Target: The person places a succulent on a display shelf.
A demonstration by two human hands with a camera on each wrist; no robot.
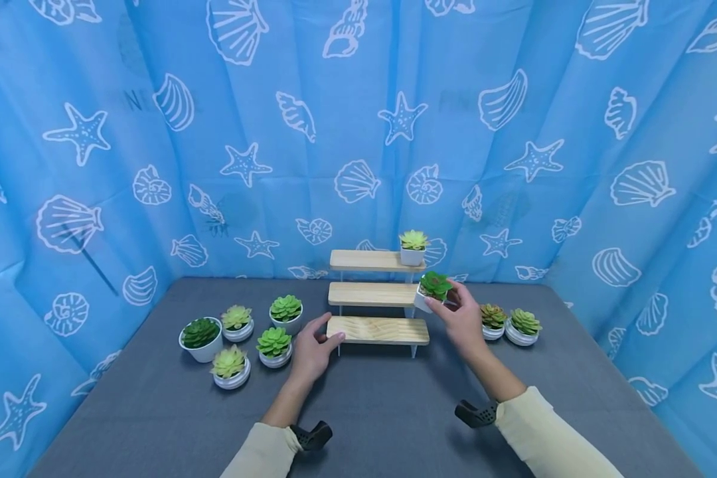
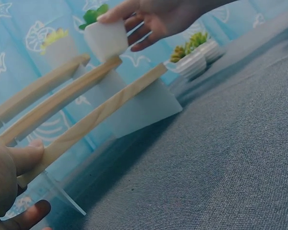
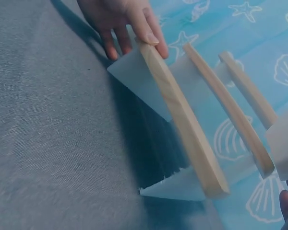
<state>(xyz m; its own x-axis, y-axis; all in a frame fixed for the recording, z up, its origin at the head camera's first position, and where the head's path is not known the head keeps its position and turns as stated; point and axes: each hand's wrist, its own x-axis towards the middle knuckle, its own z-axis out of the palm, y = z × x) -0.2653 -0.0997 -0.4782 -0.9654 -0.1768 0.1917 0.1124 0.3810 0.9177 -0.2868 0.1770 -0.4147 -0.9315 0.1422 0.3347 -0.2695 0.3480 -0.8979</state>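
Observation:
A three-tier wooden stand (image 1: 378, 330) rises in steps at mid-table. My left hand (image 1: 312, 352) holds the left end of its lowest board, thumb on top; the left wrist view shows this hand (image 2: 9, 182) on the board (image 2: 101, 112) too. A white square pot with a dark green succulent (image 1: 435, 285) is pinched in my right hand (image 1: 463, 322) at the right end of the middle board. In the left wrist view that pot (image 2: 106, 39) is just above the board's end; contact is unclear. On the top board's right end stands a pale green succulent (image 1: 413, 247).
Several potted succulents stand left of the stand, among them a dark green one (image 1: 200, 337) and a bright green one (image 1: 274, 346). Two more, one reddish (image 1: 492, 320) and one green (image 1: 524, 326), stand to the right. A blue shell-print curtain (image 1: 358, 133) hangs behind the grey table (image 1: 382, 418).

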